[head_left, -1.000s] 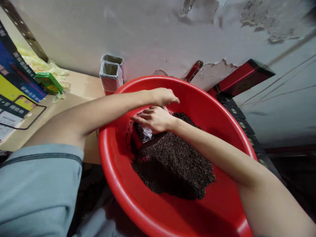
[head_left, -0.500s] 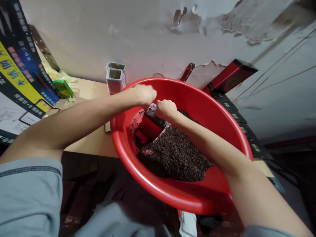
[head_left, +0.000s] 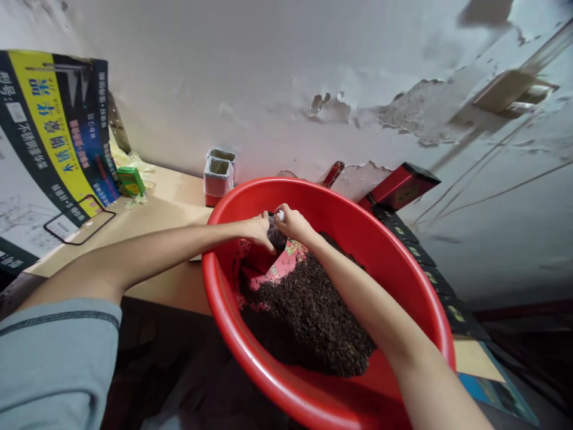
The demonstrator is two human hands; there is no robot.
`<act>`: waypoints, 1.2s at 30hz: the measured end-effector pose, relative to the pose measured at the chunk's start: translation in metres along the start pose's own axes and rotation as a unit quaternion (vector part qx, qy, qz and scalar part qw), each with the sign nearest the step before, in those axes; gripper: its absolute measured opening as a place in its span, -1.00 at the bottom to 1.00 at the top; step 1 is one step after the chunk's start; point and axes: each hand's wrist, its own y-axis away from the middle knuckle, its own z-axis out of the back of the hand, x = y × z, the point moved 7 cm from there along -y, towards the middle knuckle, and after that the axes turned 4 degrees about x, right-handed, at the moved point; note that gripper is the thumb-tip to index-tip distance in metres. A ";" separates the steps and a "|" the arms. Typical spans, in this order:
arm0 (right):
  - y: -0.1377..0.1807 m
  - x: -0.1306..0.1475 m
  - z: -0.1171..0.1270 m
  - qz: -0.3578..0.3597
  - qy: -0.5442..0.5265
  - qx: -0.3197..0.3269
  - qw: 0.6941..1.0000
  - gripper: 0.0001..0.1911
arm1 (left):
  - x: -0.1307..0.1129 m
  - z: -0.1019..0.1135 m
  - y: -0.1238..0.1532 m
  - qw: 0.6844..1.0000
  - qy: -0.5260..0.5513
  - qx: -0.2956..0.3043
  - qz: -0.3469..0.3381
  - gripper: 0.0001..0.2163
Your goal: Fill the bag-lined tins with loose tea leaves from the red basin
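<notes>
A big red plastic basin (head_left: 403,263) holds a heap of dark loose tea leaves (head_left: 313,310). A small red printed box (head_left: 284,263) stands tilted in the leaves at the heap's far left, with a clear plastic liner at its mouth. My left hand (head_left: 258,230) and my right hand (head_left: 290,222) meet over the top of that box, both with fingers pinched on the liner's edge. A bit of white plastic shows between the right hand's fingers.
The basin rests against a wooden table (head_left: 156,209). Two open lined boxes (head_left: 218,174) stand by the peeling wall. A green packet (head_left: 131,181) lies at the left next to a printed carton (head_left: 49,143). A red box (head_left: 400,185) and dark boxes (head_left: 430,275) lie at the right.
The box has been tipped up from lying in the leaves to standing tilted. Both hands moved to its mouth and closed on the liner. The camera pulled back and up.
</notes>
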 end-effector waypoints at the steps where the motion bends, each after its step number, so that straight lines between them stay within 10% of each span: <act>1: 0.000 -0.005 -0.003 0.011 -0.029 -0.005 1.000 -0.71 | 0.002 0.003 0.001 1.000 -0.004 0.013 0.009 0.20; 4: -0.001 -0.020 -0.011 0.034 -0.119 -0.005 0.992 -0.66 | 0.002 0.012 0.004 0.999 -0.021 0.043 0.026 0.21; 8: 0.001 -0.032 -0.014 0.062 -0.210 0.036 0.975 -0.46 | -0.002 0.024 -0.001 1.000 0.004 0.015 0.020 -0.37; 12: -0.004 -0.036 -0.004 0.092 -0.222 0.041 0.970 -0.49 | 0.013 0.030 -0.011 0.996 0.058 -0.001 0.062 -0.34; 19: -0.006 -0.032 0.005 0.079 -0.100 -0.064 0.990 -0.79 | 0.025 0.027 -0.021 0.966 0.236 0.034 0.100 -0.26; 29: 0.049 0.008 -0.013 0.144 0.121 -0.026 0.982 -0.54 | 0.008 0.030 -0.009 0.994 0.075 0.019 0.080 -0.33; 32: 0.053 0.004 -0.011 0.177 0.232 -0.025 0.956 -0.51 | 0.007 0.045 0.008 0.998 -0.003 -0.061 -0.026 -0.50; 36: 0.051 0.008 -0.016 0.241 0.310 -0.001 0.920 -0.50 | 0.058 0.078 0.076 0.942 0.038 -0.332 -0.043 -0.58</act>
